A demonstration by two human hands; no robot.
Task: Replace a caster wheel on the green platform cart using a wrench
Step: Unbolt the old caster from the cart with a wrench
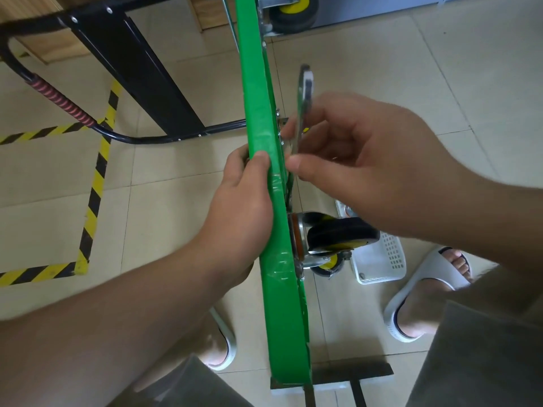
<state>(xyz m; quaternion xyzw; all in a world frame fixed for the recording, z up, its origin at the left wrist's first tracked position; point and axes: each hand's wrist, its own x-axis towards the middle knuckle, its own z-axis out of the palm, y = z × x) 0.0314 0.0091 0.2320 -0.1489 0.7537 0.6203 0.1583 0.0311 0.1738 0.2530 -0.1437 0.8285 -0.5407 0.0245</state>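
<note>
cart (264, 113) stands on edge, left hand (244, 195) curled round its rim; right hand (352, 148) pinches wrench (304, 92) against the underside, near the caster (340, 235). so light a pinch could let the wrench slip.

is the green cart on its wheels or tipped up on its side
Tipped on its side: the green platform stands on edge, and its caster wheel juts out sideways.
</note>
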